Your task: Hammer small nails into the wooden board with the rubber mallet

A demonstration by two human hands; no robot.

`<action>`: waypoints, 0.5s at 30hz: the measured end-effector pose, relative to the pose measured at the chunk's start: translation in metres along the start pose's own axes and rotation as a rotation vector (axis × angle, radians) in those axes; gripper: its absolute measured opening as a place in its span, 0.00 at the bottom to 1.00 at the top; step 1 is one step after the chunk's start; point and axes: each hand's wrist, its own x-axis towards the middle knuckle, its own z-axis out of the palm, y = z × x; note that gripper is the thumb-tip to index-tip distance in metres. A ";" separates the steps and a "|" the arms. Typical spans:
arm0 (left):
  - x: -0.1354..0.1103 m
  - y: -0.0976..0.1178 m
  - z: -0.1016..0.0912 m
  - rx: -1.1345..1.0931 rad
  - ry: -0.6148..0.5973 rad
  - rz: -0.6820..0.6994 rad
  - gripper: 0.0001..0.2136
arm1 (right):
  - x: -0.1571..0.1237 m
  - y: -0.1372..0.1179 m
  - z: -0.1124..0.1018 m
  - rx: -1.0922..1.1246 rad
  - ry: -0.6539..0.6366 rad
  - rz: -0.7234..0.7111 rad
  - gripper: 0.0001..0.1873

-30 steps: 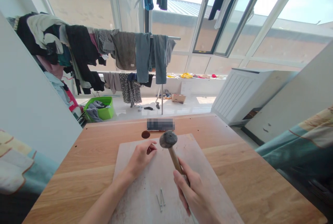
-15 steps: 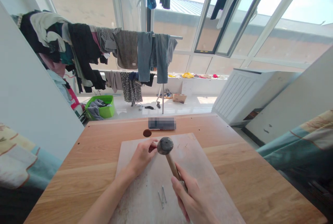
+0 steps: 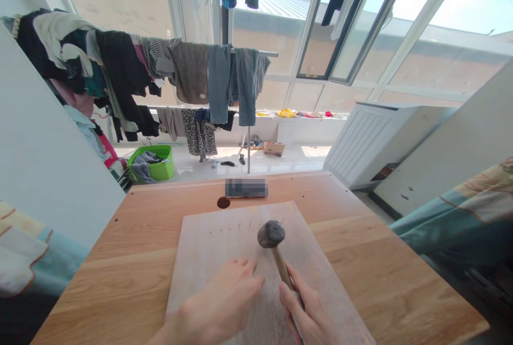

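Observation:
My right hand (image 3: 308, 310) is shut around the wooden handle of a hammer (image 3: 276, 246), whose dark, rounded head stands above a pale wooden board (image 3: 228, 238). My left hand (image 3: 216, 305) lies low over the near part of the board, its fingers slightly apart and nothing showing in them. Several small nails (image 3: 240, 225) stand in the far part of the board, left of the hammer head. The loose nails seen earlier are hidden, probably beneath my left hand.
The board lies on a light wooden table (image 3: 120, 265) with a dark round spot (image 3: 223, 202) and a blurred object (image 3: 246, 187) beyond it. Patterned cloth (image 3: 452, 217) hangs at the right. Farther off are a clothes rack (image 3: 160, 62) and a green basket (image 3: 150, 164).
My left hand has drawn back toward me from the far part of the board. The hammer head has moved slightly right and toward me.

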 end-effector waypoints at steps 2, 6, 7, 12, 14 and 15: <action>0.003 0.002 0.006 0.003 -0.047 -0.008 0.11 | 0.000 0.001 0.002 -0.005 0.019 0.018 0.44; 0.007 -0.005 0.004 -0.055 -0.060 -0.034 0.07 | -0.002 0.000 0.002 -0.015 0.025 -0.006 0.42; 0.006 -0.007 0.002 -0.076 -0.061 -0.031 0.07 | -0.002 0.000 0.002 -0.016 0.026 -0.013 0.41; 0.002 -0.016 -0.010 -0.165 -0.091 -0.051 0.07 | -0.003 0.002 0.002 0.032 0.086 -0.036 0.37; 0.002 -0.031 -0.011 -0.275 -0.002 -0.051 0.08 | -0.003 0.005 0.003 0.036 0.113 -0.023 0.36; 0.003 -0.041 -0.010 -0.364 0.084 -0.055 0.08 | -0.003 0.006 0.004 0.034 0.121 -0.014 0.36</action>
